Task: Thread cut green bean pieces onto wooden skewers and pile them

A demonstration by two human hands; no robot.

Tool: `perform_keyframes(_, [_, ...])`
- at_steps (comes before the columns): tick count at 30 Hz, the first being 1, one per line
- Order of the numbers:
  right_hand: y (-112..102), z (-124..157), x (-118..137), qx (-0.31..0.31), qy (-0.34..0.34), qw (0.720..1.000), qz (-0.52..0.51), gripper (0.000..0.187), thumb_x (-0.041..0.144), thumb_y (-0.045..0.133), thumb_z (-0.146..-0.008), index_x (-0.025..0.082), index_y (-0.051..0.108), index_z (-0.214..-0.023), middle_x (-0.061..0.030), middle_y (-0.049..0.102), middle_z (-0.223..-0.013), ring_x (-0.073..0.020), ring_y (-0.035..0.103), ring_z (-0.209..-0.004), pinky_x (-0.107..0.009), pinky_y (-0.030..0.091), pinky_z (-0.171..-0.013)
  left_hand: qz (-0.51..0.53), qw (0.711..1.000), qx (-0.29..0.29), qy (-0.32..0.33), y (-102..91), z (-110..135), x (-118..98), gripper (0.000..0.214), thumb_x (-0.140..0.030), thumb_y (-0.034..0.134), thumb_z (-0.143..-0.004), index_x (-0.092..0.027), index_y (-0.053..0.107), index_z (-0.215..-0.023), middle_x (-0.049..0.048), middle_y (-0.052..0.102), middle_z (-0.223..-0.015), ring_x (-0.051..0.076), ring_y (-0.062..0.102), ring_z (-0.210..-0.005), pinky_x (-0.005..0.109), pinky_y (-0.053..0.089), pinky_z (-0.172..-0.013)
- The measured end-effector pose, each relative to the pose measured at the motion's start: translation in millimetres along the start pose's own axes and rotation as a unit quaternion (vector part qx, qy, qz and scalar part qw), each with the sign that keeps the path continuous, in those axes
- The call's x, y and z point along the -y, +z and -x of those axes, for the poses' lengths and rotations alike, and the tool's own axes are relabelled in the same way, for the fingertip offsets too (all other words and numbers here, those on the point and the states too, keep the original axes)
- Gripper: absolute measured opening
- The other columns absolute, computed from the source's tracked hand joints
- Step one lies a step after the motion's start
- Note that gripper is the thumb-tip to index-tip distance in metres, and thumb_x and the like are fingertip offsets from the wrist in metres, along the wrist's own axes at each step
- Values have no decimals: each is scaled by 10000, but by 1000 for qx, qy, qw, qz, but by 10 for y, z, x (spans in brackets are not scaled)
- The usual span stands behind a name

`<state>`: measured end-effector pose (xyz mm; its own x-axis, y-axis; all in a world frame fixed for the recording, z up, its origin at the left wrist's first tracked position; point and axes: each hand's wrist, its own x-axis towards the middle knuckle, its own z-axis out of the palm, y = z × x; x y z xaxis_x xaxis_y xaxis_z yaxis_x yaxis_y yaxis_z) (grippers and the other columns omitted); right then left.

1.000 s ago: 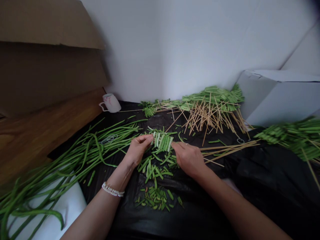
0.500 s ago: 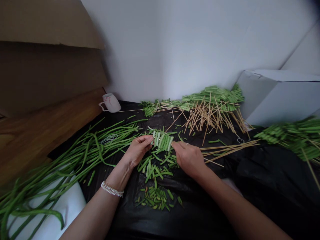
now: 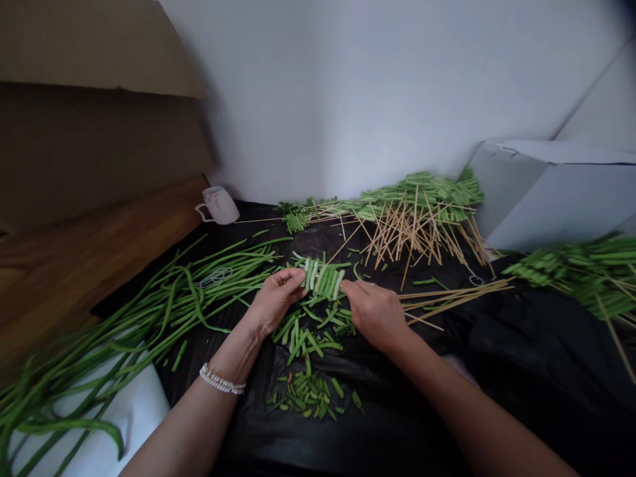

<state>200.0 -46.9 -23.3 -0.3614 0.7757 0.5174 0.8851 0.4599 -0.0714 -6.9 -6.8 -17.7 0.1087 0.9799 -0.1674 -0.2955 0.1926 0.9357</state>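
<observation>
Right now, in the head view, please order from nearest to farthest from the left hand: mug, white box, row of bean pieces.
1. Row of bean pieces: at the left hand, fingertip side.
2. Mug: beyond the hand, leftward.
3. White box: far right, toward the back.

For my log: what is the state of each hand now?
Left hand: closed, holding the left end of the bean row.
Right hand: closed at the row's right end; anything inside hidden.

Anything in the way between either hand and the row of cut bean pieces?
Nothing visible. The left hand is at the left end of the row of cut bean pieces, the right hand at its right end. Loose bean pieces lie nearer the wearer, not between.
</observation>
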Motion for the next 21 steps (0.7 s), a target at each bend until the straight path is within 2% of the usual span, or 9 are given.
perform_keyframes(3, [13, 1, -8, -18, -5, 1000, 2, 281, 128, 416, -886, 184, 656, -1021, -18, 646, -780, -133, 537, -669, -255, 322, -591, -10, 998, 46, -32, 50, 42, -7, 284, -313, 838, -615, -142, 694, -790, 9, 668, -711, 95, 625, -660, 219, 526, -689])
perform_keyframes(6, [38, 3, -26, -30, -19, 999, 9, 280, 134, 421, -894, 187, 652, -1044, -13, 633, -767, -133, 519, -654, -258, 321, -594, -22, 998, 56, -30, 81, 50, 7, 294, -298, 839, -617, -123, 694, -804, 25, 682, -720, 88, 629, -650, 191, 518, -668])
perform_keyframes(12, [-1, -51, -193, -66, -46, 995, 58, 348, 71, 390, -880, 117, 625, -1133, -74, 624, -848, -185, 508, -799, -297, 358, -726, 28, 999, 6, 33, 4, -25, -9, 265, -271, 841, -610, -128, 681, -766, 2, 670, -703, 84, 629, -652, 182, 506, -656])
perform_keyframes(16, [-102, -101, -343, -73, -14, 992, 98, 331, 86, 396, -883, 97, 635, -1111, -99, 625, -860, -222, 486, -839, -347, 353, -763, 93, 993, -46, 58, -89, -86, -72, 270, -239, 845, -602, -145, 681, -794, -7, 669, -684, 89, 633, -665, 176, 503, -635])
perform_keyframes(21, [-163, -117, -457, -81, 3, 989, 123, 318, 107, 379, -898, 107, 641, -1078, -94, 619, -844, -220, 477, -839, -332, 345, -782, 156, 981, -83, 78, -110, -118, -125, 234, -178, 841, -599, -156, 655, -739, -36, 659, -694, 77, 629, -652, 175, 510, -626])
